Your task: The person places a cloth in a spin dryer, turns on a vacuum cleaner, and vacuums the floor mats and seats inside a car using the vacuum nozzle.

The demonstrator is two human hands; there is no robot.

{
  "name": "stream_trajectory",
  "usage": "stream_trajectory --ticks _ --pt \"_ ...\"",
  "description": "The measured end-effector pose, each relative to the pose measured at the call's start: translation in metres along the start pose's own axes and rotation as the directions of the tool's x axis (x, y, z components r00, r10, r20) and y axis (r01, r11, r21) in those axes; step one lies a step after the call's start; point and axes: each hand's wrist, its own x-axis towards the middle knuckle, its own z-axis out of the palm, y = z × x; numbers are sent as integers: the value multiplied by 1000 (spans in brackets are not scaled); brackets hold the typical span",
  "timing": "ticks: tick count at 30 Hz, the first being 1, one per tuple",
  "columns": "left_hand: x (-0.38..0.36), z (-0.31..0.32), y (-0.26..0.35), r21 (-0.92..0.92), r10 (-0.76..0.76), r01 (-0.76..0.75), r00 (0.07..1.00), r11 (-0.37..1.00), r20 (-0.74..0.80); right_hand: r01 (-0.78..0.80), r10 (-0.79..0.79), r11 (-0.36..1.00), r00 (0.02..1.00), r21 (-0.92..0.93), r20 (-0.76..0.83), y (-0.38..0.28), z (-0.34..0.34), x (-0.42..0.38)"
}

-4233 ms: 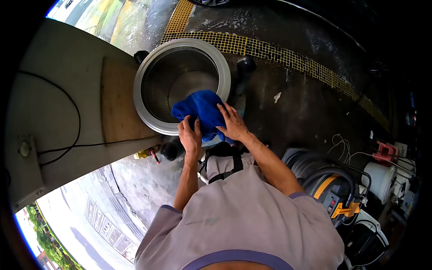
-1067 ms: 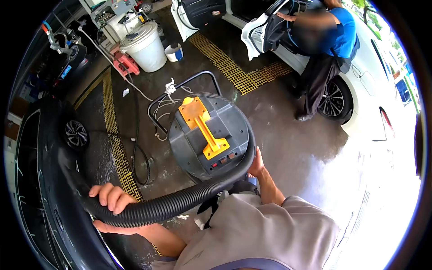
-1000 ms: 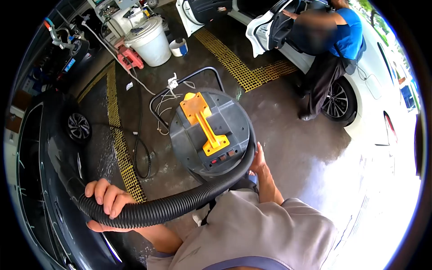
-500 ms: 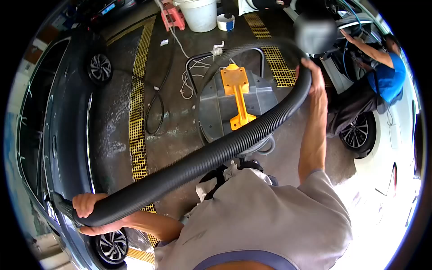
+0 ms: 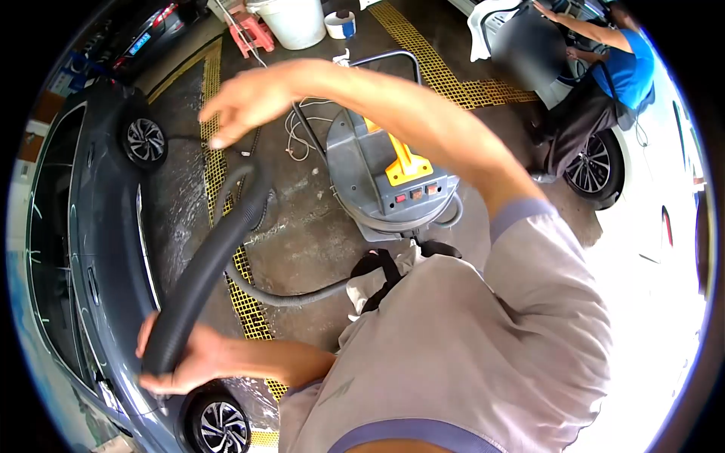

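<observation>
The left hand [image 5: 198, 359] grips the ribbed hose [image 5: 208, 275], I'd say to support it beside the grey car [image 5: 113, 249]; the right hand [image 5: 253, 98], loosely open, looks empty

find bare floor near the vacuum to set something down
Free: floor between the vacuum cleaner and the white car's rear wheel, plus a patch between it and the nearer yellow grating. Crowded: beside its handle frame, where white cord lies looped.

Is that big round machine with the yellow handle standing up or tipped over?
Standing up. The machine has its grey lid facing upward, with the yellow handle and little switches on top.
</observation>
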Motion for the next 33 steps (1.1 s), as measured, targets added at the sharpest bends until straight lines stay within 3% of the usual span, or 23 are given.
stream_trajectory --ticks 1,2,3,4,5,6,7,9,10,12,14,16,17,18,20,21,22,25,27,28,29,31,33 --pt "-5 -14 -48 358 204 -182 979 916 -26 -91 100 992 988 82 -119 27 34 -33" --pt "-10 -9 -57 323 227 -209 974 923 -20 -98 108 990 989 99 -97 22 30 -37" --pt "-18 -12 -78 532 184 -183 982 827 51 -132 162 969 978 211 -132 17 45 -63" --pt "-18 -26 -108 687 124 -116 992 718 38 99 -5 943 959 317 -285 6 87 -100" --pt "-18 -28 -114 716 85 -79 996 693 27 44 41 935 972 352 -230 2 82 -101" --pt "-17 -30 -119 744 33 -32 999 667 14 120 -33 954 953 275 -302 -19 97 -113" --pt "-26 -30 -135 731 -78 71 997 678 -25 32 10 995 899 89 -437 -45 125 -125" --pt "-31 -33 -134 697 -272 313 947 645 -174 -3 33 998 857 58 -514 -59 134 -117" --pt "-52 -34 -143 682 -319 335 935 650 -155 -22 46 999 807 48 -589 -60 152 -111" --pt "-93 -23 -155 715 -300 253 952 652 -63 -25 46 999 719 40 -693 -45 179 -110" --pt "-120 -13 -169 722 -300 178 953 669 43 76 248 929 599 363 -761 -38 186 -121" --pt "-134 5 -182 820 -317 -51 907 570 277 171 262 909 475 380 -840 -42 173 -129" --pt "-140 16 -182 857 -461 -20 837 515 296 69 451 818 539 571 -711 -48 162 -145" --pt "-138 21 -182 918 -566 -138 750 372 343 72 520 757 536 649 -666 -49 139 -165" --pt "-151 57 -178 963 -735 -182 622 198 269 329 624 370 605 869 -495 -37 88 -207" --pt "-155 63 -177 965 -767 -193 587 178 259 505 584 202 626 839 -517 -34 58 -240" --pt "-158 69 -182 965 -795 -208 552 162 252 539 585 136 633 831 -507 -27 31 -272" --pt "-160 32 -213 900 -705 -436 645 -23 295 544 571 32 678 838 -462 -3 -20 -370" --pt "-166 -10 -240 894 -756 -446 603 -53 256 662 319 -99 728 743 -607 33 -23 -439" --pt "-173 -16 -248 756 -778 -641 539 -131 322 666 129 -291 739 687 -662 36 -16 -463" --pt "-180 -26 -259 662 -846 -738 431 -132 312 649 -120 -344 686 679 -717 50 -1 -484" --pt "-195 -65 -283 523 -930 -853 197 -6 311 621 -78 -249 752 743 -655 47 33 -522" --pt "-219 -90 -288 363 -989 -928 -40 89 141 666 1 -160 738 728 -675 47 71 -553"
